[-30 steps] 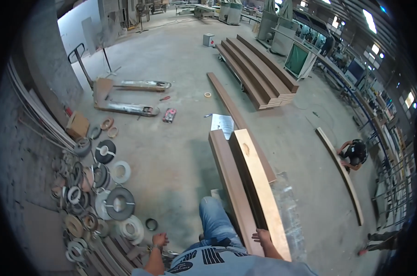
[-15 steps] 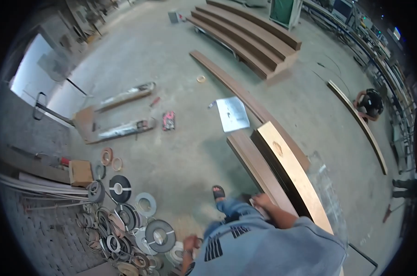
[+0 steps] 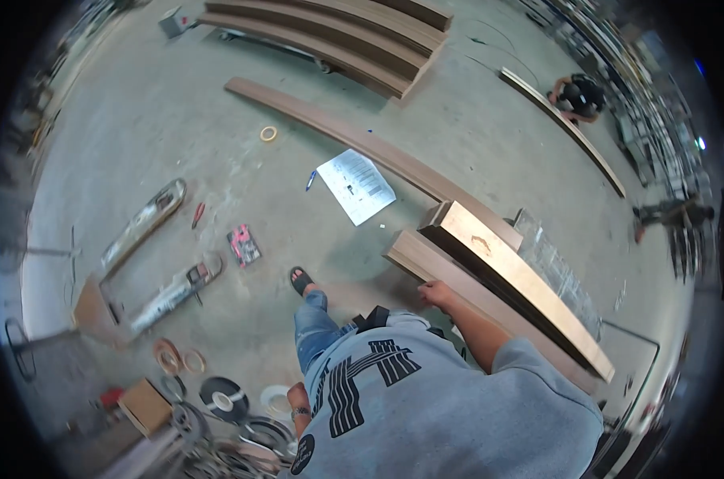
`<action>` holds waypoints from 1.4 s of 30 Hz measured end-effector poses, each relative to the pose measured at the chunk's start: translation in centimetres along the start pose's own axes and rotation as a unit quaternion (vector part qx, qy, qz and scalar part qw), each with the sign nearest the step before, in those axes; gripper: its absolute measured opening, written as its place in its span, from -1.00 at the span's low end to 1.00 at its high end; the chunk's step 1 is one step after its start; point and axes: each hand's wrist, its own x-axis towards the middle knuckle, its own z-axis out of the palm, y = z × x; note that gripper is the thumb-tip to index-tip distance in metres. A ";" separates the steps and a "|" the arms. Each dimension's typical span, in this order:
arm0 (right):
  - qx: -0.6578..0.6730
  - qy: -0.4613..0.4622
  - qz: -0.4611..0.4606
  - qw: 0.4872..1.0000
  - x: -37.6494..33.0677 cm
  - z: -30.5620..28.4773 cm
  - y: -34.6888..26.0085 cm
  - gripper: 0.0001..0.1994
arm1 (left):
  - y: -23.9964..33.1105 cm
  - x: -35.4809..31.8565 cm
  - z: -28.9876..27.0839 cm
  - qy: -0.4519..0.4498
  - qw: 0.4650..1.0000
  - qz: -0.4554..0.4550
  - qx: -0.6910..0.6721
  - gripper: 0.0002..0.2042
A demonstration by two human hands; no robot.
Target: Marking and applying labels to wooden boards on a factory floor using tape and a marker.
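My right hand (image 3: 435, 294) is at the near side of a long brown curved panel (image 3: 416, 254), with its fingers curled; whether it touches the panel or holds something small cannot be made out. My left hand (image 3: 298, 395) hangs low beside my body, a band on its wrist, and its fingers are mostly hidden. A pale wooden curved piece (image 3: 489, 247) with dark sides lies along the far side of the panel. Just beyond it, a long thin brown strip (image 3: 322, 120) stretches away over the floor. Printed paper sheets (image 3: 362, 188) lie beside that strip, with a blue pen (image 3: 311, 180) close by.
Brown curved steps (image 3: 330, 48) stand at the back. A pallet jack (image 3: 150, 299), red pliers (image 3: 198, 214), a pink-and-black box (image 3: 243, 244) and a tape roll (image 3: 268, 134) are left. Banding coils (image 3: 224, 398) lie lower left. Another person (image 3: 579, 97) crouches by a long bar (image 3: 565, 132).
The view has turned and moved forward, so the floor items sit differently in it. My right hand has moved forward along the brown panel, and my left hand is now closer to my body.
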 end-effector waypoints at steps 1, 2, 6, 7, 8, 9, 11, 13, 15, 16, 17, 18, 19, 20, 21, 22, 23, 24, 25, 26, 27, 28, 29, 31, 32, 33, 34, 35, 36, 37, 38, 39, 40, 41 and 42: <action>0.009 0.005 0.005 1.000 -0.1 1.6 -1.5 -0.71 | -1.1 2.7 -1.9 0.041 0.985 0.049 0.163 -0.86; 0.012 0.026 0.077 0.997 -0.7 2.1 -2.5 -0.70 | 0.1 7.1 -4.6 0.024 0.983 0.074 0.166 -0.86; 0.085 0.040 0.136 0.986 0.5 8.1 -8.7 -0.68 | 5.6 21.5 -21.4 -0.119 0.982 0.144 0.022 -0.85; 0.077 0.040 0.126 0.988 0.7 9.4 -11.1 -0.67 | 7.7 25.3 -25.1 -0.074 0.985 -0.028 -0.156 -0.86; 0.099 0.044 0.121 0.987 1.4 10.7 -13.5 -0.67 | 10.6 29.4 -29.2 -0.016 0.927 -0.189 -0.324 -0.87; 0.048 0.049 0.099 0.993 2.8 12.1 -15.4 -0.66 | 13.0 33.3 -33.2 0.017 0.934 -0.154 -0.322 -0.87; -0.026 0.049 0.049 0.997 7.1 15.3 -19.0 -0.64 | 15.3 40.9 -41.0 0.068 0.926 -0.100 -0.357 -0.83; -0.079 0.038 0.039 0.995 10.5 17.1 -23.8 -0.60 | 18.6 47.4 -46.5 0.094 0.933 -0.065 -0.341 -0.83; -0.049 0.041 0.038 0.997 13.7 18.6 -28.6 -0.61 | 20.5 53.0 -50.6 0.090 0.942 -0.038 -0.322 -0.80; 0.014 0.010 0.047 0.999 15.9 19.0 -31.8 -0.62 | 19.8 55.4 -52.3 0.089 0.942 -0.028 -0.321 -0.79; 0.075 -0.023 0.059 0.995 18.2 19.3 -35.2 -0.63 | 19.0 57.4 -53.3 0.094 0.946 -0.039 -0.309 -0.75; 0.082 -0.017 0.052 0.995 20.5 19.4 -38.4 -0.65 | 18.9 58.8 -53.6 0.075 0.940 -0.061 -0.327 -0.78; 0.091 -0.010 0.051 0.994 22.6 19.3 -41.6 -0.66 | 19.2 59.9 -53.5 0.050 0.934 -0.083 -0.344 -0.80; 0.081 -0.009 0.045 0.996 24.3 19.1 -45.5 -0.66 | 18.9 60.5 -53.8 0.022 0.950 -0.149 -0.274 -0.78; 0.085 -0.013 0.031 0.996 26.1 19.0 -49.1 -0.66 | 20.3 61.2 -53.9 -0.022 0.943 -0.209 -0.257 -0.76; 0.087 -0.015 0.017 0.996 27.5 18.9 -52.4 -0.67 | 22.1 61.6 -54.4 -0.073 0.944 -0.230 -0.224 -0.74; 0.113 -0.016 -0.011 0.993 28.6 18.7 -55.8 -0.69 | 23.5 62.1 -55.2 -0.092 0.949 -0.217 -0.208 -0.74; 0.105 -0.020 -0.013 0.994 29.0 18.5 -59.2 -0.69 | 24.8 62.8 -56.0 -0.109 0.953 -0.203 -0.196 -0.73; 0.118 -0.038 -0.053 0.991 28.7 17.9 -63.0 -0.69 | 26.3 63.7 -57.1 -0.097 0.955 -0.187 -0.208 -0.73; 0.132 -0.053 -0.094 0.985 28.7 17.1 -66.5 -0.70 | 27.9 65.2 -58.1 -0.075 0.951 -0.200 -0.223 -0.73; 0.105 -0.080 -0.105 0.986 29.1 16.7 -69.2 -0.70 | 29.0 66.7 -59.1 -0.053 0.946 -0.212 -0.238 -0.73; 0.073 -0.117 -0.113 0.984 29.2 16.4 -71.9 -0.68 | 29.7 68.3 -60.1 -0.029 0.952 -0.208 -0.224 -0.73; 0.044 -0.150 -0.118 0.981 29.3 16.2 -74.3 -0.66 | 30.6 70.3 -61.1 -0.034 0.952 -0.203 -0.227 -0.73; -0.034 -0.166 -0.142 0.975 30.6 16.3 -77.0 -0.60 | 32.3 74.9 -62.7 -0.033 0.987 -0.110 -0.115 -0.74; -0.025 -0.176 -0.129 0.976 30.8 16.6 -77.9 -0.58 | 33.2 77.2 -63.5 -0.038 0.987 -0.076 -0.139 -0.75; -0.013 -0.147 -0.144 0.978 31.7 17.2 -78.6 -0.60 | 34.6 80.8 -64.5 -0.057 0.988 -0.061 -0.133 -0.75; 0.001 -0.127 -0.130 0.983 33.3 17.6 -79.5 -0.60 | 35.4 84.2 -65.6 -0.076 0.988 -0.054 -0.120 -0.76; -0.019 -0.119 -0.126 0.985 34.6 18.4 -80.6 -0.62 | 35.9 87.2 -66.8 -0.100 0.989 -0.049 -0.102 -0.76; -0.034 -0.109 -0.116 0.987 35.0 19.2 -81.6 -0.64 | 36.7 90.1 -68.0 -0.135 0.987 -0.038 -0.081 -0.76; -0.027 -0.081 -0.117 0.989 35.2 19.8 -83.8 -0.67 | 37.9 93.3 -69.3 -0.140 0.989 0.004 -0.039 -0.75; -0.016 -0.053 -0.117 0.992 35.0 21.0 -86.6 -0.70 | 38.9 96.7 -71.5 -0.145 0.988 0.050 0.005 -0.74; -0.022 -0.026 -0.130 0.991 35.1 22.8 -89.1 -0.74 | 38.0 99.9 -73.5 -0.147 0.985 0.083 0.035 -0.73; -0.030 0.010 -0.135 0.990 35.5 23.4 -90.5 -0.78 | 40.4 102.2 -74.5 -0.171 0.979 0.097 0.049 -0.73; -0.046 0.085 -0.124 0.988 35.2 24.4 -91.5 -0.83 | 42.5 104.1 -75.5 -0.227 0.971 0.071 0.007 -0.72; -0.037 0.090 -0.114 0.989 34.7 25.2 -92.6 -0.83 | 45.3 105.2 -77.0 -0.269 0.962 0.037 -0.037 -0.71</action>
